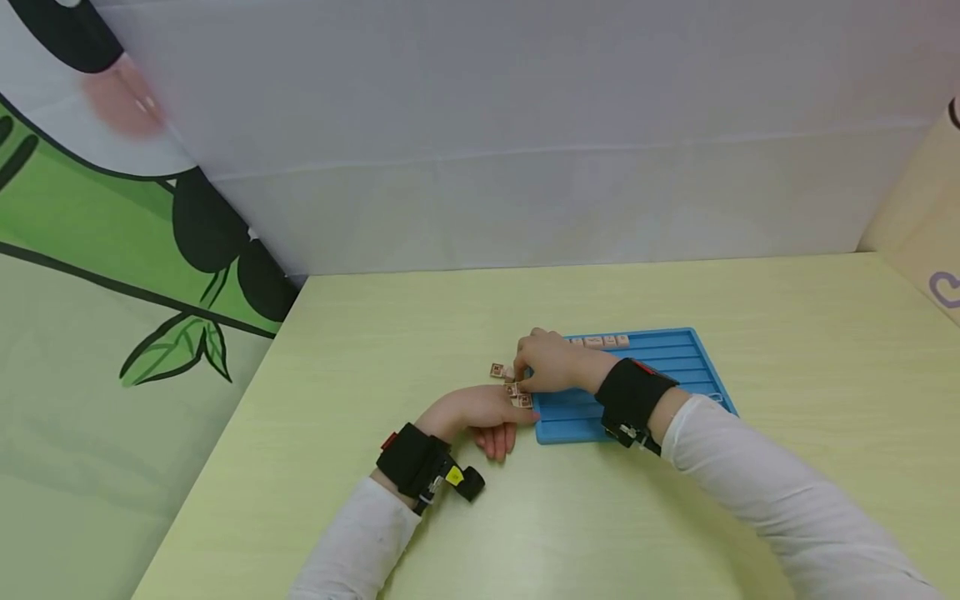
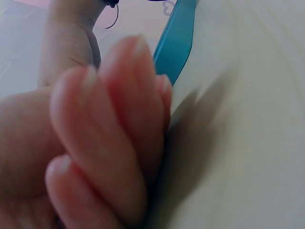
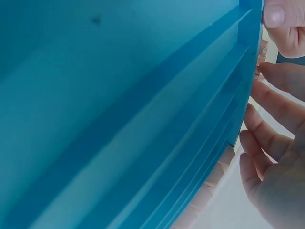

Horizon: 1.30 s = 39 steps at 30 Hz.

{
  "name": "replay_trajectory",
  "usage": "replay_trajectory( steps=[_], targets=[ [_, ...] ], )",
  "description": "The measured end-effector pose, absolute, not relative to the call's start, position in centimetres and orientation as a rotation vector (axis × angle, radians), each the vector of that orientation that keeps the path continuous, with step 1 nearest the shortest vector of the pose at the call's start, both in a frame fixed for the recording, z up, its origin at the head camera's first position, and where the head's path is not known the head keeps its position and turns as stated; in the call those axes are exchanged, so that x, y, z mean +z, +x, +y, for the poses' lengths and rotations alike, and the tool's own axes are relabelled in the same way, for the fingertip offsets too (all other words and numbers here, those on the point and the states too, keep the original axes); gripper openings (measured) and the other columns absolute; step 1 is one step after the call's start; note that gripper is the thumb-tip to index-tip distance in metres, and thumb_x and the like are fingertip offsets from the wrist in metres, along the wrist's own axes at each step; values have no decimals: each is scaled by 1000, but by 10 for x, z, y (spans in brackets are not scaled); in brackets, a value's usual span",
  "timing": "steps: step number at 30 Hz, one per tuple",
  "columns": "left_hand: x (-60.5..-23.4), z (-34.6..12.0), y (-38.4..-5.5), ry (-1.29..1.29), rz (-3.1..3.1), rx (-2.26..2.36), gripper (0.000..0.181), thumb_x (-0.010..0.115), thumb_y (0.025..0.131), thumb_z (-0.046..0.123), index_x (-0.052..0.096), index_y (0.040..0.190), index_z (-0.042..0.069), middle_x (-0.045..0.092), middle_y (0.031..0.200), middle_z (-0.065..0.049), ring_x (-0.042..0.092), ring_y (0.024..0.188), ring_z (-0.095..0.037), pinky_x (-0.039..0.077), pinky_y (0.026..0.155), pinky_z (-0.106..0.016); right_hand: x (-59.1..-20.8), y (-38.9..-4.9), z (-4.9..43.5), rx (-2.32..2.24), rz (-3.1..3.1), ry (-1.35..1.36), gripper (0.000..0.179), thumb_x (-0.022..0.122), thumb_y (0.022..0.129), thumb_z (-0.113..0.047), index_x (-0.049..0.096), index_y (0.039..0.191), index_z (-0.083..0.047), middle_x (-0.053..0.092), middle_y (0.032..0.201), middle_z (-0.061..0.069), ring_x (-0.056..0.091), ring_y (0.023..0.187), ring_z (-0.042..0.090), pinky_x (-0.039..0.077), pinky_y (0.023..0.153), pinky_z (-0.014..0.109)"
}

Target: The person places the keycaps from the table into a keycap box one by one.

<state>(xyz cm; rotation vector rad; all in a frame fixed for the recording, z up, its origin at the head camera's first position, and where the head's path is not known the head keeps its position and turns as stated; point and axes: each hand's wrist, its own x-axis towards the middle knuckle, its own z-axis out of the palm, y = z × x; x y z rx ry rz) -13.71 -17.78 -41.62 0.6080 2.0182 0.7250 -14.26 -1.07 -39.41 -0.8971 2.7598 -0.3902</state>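
A blue ridged tray (image 1: 573,432) lies on the table, with a row of small letter tiles (image 1: 594,342) along its far ridge. My right hand (image 1: 558,362) reaches across the tray to its left edge. Its thumb and index finger pinch a small letter tile (image 1: 512,389), partly hidden by the fingers. Beside it, my left hand (image 1: 483,412) rests low with its thumb near the tray's edge and its other fingers loosely bent. More letter tiles (image 1: 522,402) lie between the two hands. In the left wrist view, the left fingers (image 2: 95,119) hold nothing visible.
The pale table (image 1: 375,350) extends around the tray. A white wall covering (image 1: 525,208) stands behind it, and a printed green-and-white panel (image 1: 112,250) is at the left. One loose tile (image 1: 497,370) lies left of the right fingertips.
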Motion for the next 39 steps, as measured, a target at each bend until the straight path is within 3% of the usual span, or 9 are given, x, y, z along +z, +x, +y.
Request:
replay_trajectory(
  steps=[14,19,27,39],
  targets=[
    [-418,-188,-131,625,2008,707,55,48,98,38,64,57,5,60,47,-1,52,35,-8,41,38,-19,-394,-133,-16,-465,2748,-868,13,61,91,-17,72,95,-11,65,94,3,48,88,20,41,80,35],
    [-418,-192,-128,616,2005,694,55,49,98,39,63,57,6,60,47,-1,52,35,-9,40,38,-19,-392,-129,-16,-575,2768,-891,11,61,91,-14,69,95,-8,67,90,4,57,85,19,47,81,33],
    [-419,-196,-124,636,2023,667,56,49,97,41,65,56,6,60,47,-1,51,35,-9,40,39,-19,-379,-120,-12,-763,2873,-853,25,60,92,-12,65,114,-1,64,109,11,61,100,25,50,86,36],
    [-423,-197,-124,631,2022,686,56,51,96,41,64,56,5,60,48,-3,51,35,-9,40,39,-19,-370,-112,12,-976,2886,-740,14,58,94,-13,60,107,-6,64,103,8,60,98,24,49,83,38]
  ],
)
